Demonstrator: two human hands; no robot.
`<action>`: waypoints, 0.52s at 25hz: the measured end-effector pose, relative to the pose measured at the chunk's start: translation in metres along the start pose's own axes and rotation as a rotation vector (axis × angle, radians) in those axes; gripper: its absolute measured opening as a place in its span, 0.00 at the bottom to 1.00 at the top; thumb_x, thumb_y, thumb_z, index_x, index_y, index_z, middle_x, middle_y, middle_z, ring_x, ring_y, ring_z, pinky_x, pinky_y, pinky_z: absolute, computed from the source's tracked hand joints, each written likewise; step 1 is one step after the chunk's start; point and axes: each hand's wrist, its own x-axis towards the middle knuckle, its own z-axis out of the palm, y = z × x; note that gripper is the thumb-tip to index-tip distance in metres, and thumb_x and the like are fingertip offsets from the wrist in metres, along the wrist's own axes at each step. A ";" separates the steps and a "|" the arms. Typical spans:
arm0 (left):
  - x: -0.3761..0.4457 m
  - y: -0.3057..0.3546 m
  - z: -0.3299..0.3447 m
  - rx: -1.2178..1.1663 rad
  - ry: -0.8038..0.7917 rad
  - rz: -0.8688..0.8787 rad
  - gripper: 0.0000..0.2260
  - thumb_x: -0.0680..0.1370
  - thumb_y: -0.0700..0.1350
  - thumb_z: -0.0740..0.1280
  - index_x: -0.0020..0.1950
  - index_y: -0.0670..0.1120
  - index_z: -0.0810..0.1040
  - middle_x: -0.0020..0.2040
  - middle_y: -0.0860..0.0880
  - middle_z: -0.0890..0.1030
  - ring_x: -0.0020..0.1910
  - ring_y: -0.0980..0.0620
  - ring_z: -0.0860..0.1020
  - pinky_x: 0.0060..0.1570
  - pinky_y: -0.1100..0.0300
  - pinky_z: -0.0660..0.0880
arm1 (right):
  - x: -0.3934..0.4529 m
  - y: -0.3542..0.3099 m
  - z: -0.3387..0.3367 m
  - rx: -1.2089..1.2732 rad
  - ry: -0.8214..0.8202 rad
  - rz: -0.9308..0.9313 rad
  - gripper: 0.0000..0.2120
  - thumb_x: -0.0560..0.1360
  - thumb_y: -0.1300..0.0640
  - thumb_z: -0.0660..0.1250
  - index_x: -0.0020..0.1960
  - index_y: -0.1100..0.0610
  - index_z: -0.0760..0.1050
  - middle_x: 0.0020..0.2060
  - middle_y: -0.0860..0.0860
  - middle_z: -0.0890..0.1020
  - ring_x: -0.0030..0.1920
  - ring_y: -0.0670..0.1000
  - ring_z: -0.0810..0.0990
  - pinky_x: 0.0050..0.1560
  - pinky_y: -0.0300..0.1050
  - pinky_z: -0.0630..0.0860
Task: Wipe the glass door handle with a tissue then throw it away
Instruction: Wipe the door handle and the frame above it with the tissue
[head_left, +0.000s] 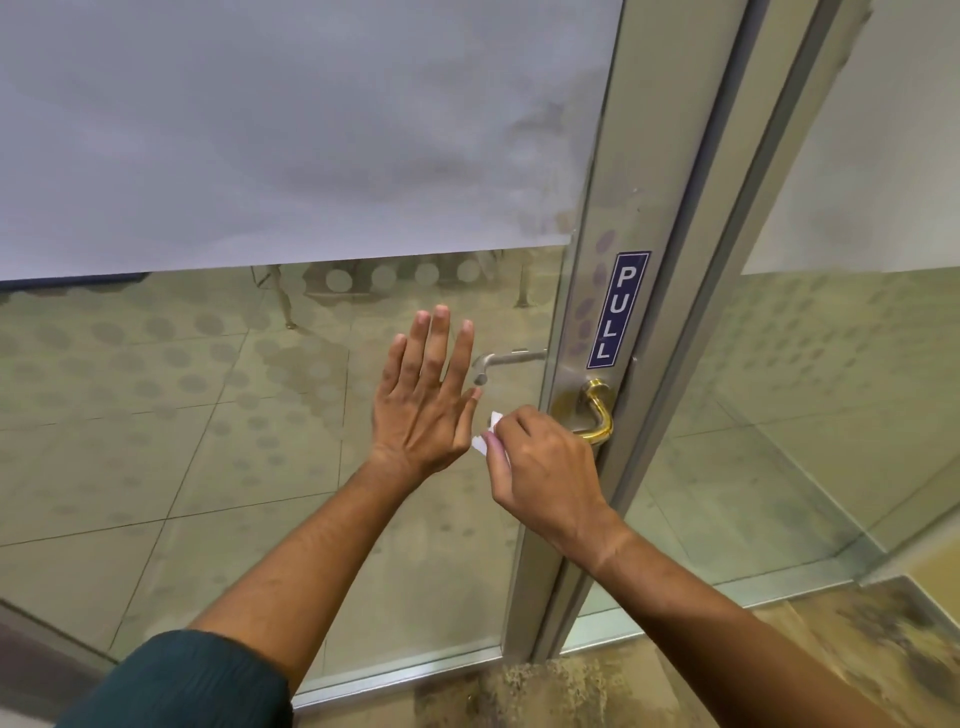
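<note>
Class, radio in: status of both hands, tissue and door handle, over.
Left hand open, flat at the glass. Right hand pinches tissue beside the brass handle. Nothing blocking the handle.

We see a gold-coloured door handle (597, 415) on a silver-grey metal door frame (582, 322), and above it a dark blue sticker (618, 310) with white letters reading PULL. The tissue (485, 439) is white. The glass door (260, 415) carries a wide frosted pale grey band on top and rows of faint grey dots lower down. Behind it we see a silver inner handle (506, 361) and beige floor tiles (130, 467). The sleeve (182, 680) is dark teal, ribbed.
</note>
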 end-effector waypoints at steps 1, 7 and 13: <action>0.000 0.000 0.001 0.000 0.012 0.000 0.36 0.81 0.55 0.56 0.81 0.44 0.41 0.80 0.43 0.32 0.80 0.45 0.34 0.79 0.50 0.36 | 0.002 -0.001 0.000 -0.008 -0.019 0.002 0.07 0.76 0.56 0.66 0.47 0.60 0.79 0.40 0.55 0.80 0.35 0.53 0.78 0.31 0.45 0.76; 0.015 0.004 0.003 -0.044 0.088 -0.025 0.38 0.80 0.56 0.57 0.81 0.44 0.41 0.80 0.44 0.33 0.80 0.47 0.36 0.79 0.51 0.37 | -0.002 -0.002 0.010 -0.144 -0.044 -0.040 0.17 0.74 0.57 0.71 0.60 0.62 0.79 0.53 0.59 0.84 0.51 0.56 0.85 0.48 0.48 0.81; 0.019 0.005 0.011 0.053 0.139 -0.026 0.38 0.79 0.57 0.57 0.81 0.43 0.41 0.80 0.43 0.34 0.81 0.46 0.37 0.79 0.50 0.37 | -0.014 0.002 0.011 -0.239 -0.087 -0.145 0.27 0.66 0.60 0.78 0.63 0.65 0.78 0.58 0.62 0.82 0.57 0.58 0.82 0.57 0.52 0.79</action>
